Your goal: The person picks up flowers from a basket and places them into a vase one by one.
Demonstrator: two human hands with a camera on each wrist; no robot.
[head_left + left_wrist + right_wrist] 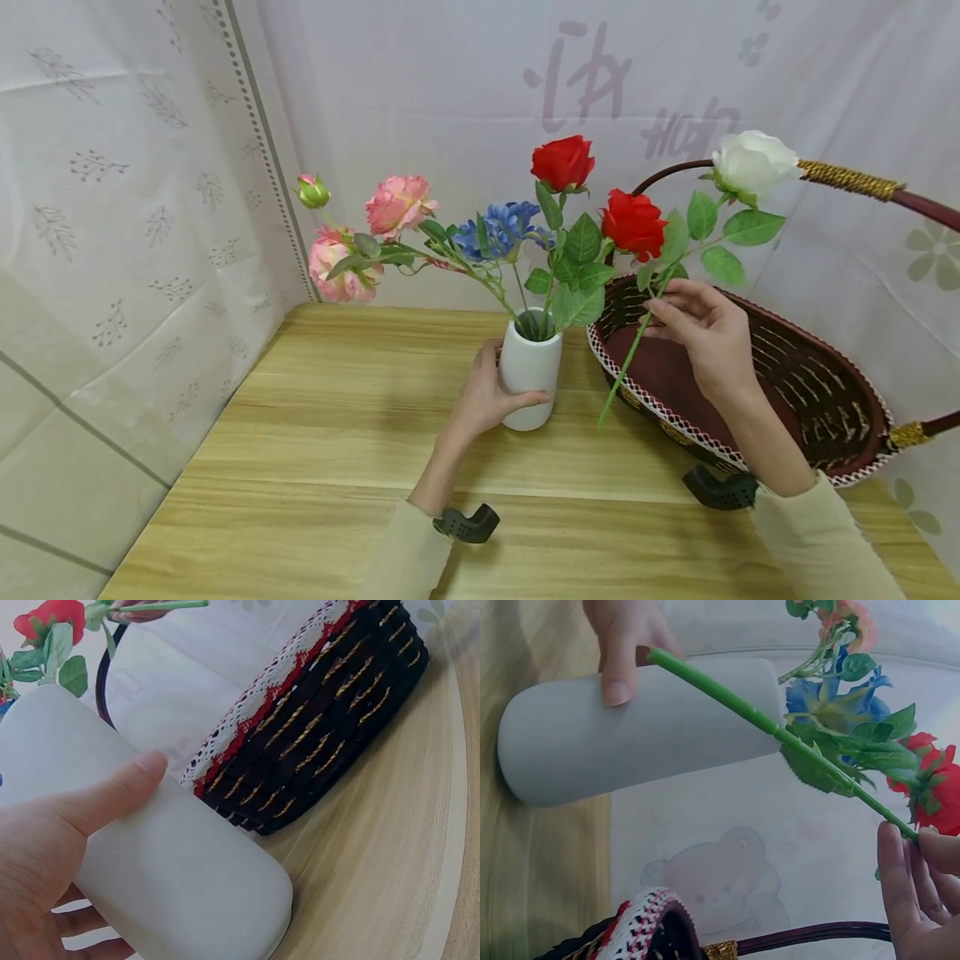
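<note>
On the table stands a white vase (529, 379) holding artificial flowers: a pink spray (400, 207), a blue flower (501, 229) and a red rose (562, 163). My left hand (487, 396) grips the vase low on its side, thumb across the front and fingers behind. To the right, my right hand (705, 337) pinches the green stem (735, 703) of a white rose (753, 164) between thumb and fingertips. That stem slants down leftward, its bare lower end right of the vase. Another red rose (634, 223) shows beside the white rose's leaves.
A dark woven basket (817, 392) with white lace trim and a tall arched handle (851, 179) sits at the right, partly under my right forearm. Patterned cloth (420, 75) hangs behind the wooden table (300, 467) and on its left.
</note>
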